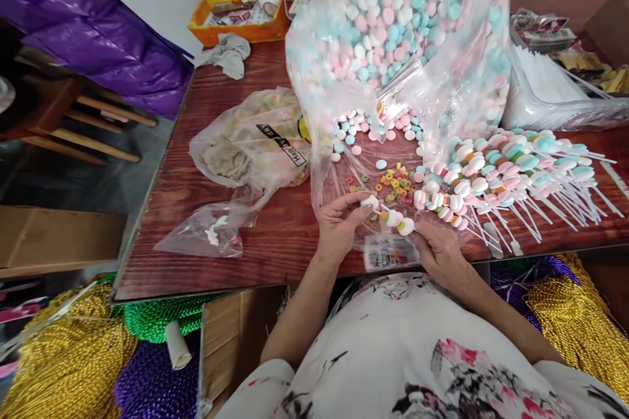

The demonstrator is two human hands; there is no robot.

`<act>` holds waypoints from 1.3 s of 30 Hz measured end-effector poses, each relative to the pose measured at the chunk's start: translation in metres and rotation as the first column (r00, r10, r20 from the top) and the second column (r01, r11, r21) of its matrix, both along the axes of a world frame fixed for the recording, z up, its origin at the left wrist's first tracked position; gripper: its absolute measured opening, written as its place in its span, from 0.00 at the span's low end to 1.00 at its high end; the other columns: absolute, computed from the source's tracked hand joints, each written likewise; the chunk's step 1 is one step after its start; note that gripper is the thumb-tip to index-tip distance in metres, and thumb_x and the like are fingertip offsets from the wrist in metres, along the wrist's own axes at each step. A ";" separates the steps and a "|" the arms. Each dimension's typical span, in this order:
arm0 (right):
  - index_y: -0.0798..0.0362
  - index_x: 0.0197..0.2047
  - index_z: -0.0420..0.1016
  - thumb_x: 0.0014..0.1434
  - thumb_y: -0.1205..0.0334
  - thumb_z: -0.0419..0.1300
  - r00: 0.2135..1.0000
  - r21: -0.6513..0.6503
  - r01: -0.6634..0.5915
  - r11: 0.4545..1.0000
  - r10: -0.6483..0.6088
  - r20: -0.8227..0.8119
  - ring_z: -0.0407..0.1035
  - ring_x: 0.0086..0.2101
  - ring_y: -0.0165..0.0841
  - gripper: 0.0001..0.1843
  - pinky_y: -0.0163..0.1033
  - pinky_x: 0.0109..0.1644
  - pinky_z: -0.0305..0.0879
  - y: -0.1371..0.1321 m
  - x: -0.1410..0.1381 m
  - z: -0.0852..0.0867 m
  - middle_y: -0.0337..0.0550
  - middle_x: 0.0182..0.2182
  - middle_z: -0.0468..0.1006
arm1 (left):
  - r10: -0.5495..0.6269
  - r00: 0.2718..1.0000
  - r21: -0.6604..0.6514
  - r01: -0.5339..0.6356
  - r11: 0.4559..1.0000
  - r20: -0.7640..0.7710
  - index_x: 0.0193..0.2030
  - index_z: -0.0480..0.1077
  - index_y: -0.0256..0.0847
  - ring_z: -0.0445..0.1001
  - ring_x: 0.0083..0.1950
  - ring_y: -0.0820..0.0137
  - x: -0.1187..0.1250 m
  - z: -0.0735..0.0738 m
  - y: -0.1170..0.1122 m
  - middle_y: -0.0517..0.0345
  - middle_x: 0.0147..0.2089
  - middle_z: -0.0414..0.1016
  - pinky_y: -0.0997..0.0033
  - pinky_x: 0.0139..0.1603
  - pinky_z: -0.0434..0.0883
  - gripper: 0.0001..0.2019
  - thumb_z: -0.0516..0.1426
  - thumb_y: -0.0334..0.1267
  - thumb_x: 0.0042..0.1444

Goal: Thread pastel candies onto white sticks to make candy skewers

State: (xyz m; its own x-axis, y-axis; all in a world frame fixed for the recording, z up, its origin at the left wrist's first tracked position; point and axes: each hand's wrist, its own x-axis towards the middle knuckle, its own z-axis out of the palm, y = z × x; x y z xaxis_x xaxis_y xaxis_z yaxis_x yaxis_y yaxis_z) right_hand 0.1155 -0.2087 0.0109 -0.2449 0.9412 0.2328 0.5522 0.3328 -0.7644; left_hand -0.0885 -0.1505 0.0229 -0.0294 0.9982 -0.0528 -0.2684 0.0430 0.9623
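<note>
Between my hands is a candy skewer (393,218), a white stick threaded with pale marshmallow-like pieces and small coloured rings. My right hand (437,250) is closed on the stick at its right end. My left hand (339,222) pinches a white marshmallow (369,201) at the other end of the stick. Just beyond lies a small heap of coloured candy rings (396,183). Behind it a large clear bag (462,72) spills pink, white and blue marshmallows (393,123). To the right, many finished-looking skewers (521,167) lie piled with their sticks toward me.
A plastic bin (555,114) with white sticks and packets stands at the back right. On the left are a printed plastic bag (265,137), a small clear bag (196,229), a grey cloth (228,54) and an orange tray (236,29). Bead strands (73,347) hang below the table edge.
</note>
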 end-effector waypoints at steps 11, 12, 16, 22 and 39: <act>0.50 0.33 0.67 0.66 0.68 0.50 1.000 -0.041 -0.002 0.999 0.001 -0.021 0.58 0.25 0.31 0.11 0.38 0.31 0.53 -0.002 -0.006 0.004 0.37 0.24 0.68 | 0.037 0.993 0.038 -0.042 0.998 0.115 0.49 0.77 0.48 0.82 0.46 0.63 0.006 -0.008 -0.006 0.56 0.47 0.83 0.60 0.48 0.79 0.21 0.70 0.40 0.47; 0.51 0.33 0.68 0.66 0.68 0.50 1.000 -0.032 0.004 0.999 -0.005 -0.019 0.58 0.25 0.31 0.10 0.38 0.31 0.53 -0.002 -0.006 0.003 0.37 0.24 0.68 | 0.050 0.995 0.072 -0.057 0.996 0.092 0.49 0.77 0.48 0.82 0.47 0.62 0.007 -0.011 -0.007 0.56 0.47 0.82 0.60 0.49 0.79 0.20 0.70 0.39 0.48; 0.50 0.34 0.68 0.67 0.67 0.50 0.999 -0.027 -0.007 1.000 0.006 -0.043 0.60 0.25 0.30 0.10 0.37 0.31 0.54 -0.004 -0.008 0.001 0.37 0.24 0.68 | 0.104 0.992 0.184 -0.090 0.979 -0.072 0.49 0.78 0.49 0.80 0.50 0.61 0.007 -0.019 -0.009 0.56 0.49 0.82 0.53 0.54 0.77 0.16 0.67 0.39 0.52; 0.50 0.29 0.64 0.68 0.65 0.49 0.988 -0.064 -0.010 0.998 0.000 -0.156 0.56 0.23 0.29 0.14 0.36 0.29 0.53 -0.008 -0.019 0.003 0.35 0.22 0.62 | 0.230 0.894 0.405 -0.060 0.912 -0.385 0.48 0.79 0.50 0.80 0.51 0.63 0.003 -0.021 -0.010 0.58 0.46 0.82 0.53 0.59 0.75 0.12 0.62 0.35 0.58; 0.50 0.27 0.64 0.68 0.59 0.50 0.962 -0.114 -0.035 0.993 0.002 -0.272 0.54 0.22 0.28 0.17 0.36 0.27 0.52 -0.001 -0.041 0.001 0.34 0.20 0.60 | 0.306 0.845 0.530 -0.032 0.847 -0.439 0.53 0.76 0.55 0.78 0.54 0.62 -0.003 -0.016 -0.017 0.58 0.51 0.81 0.49 0.62 0.73 0.17 0.58 0.30 0.61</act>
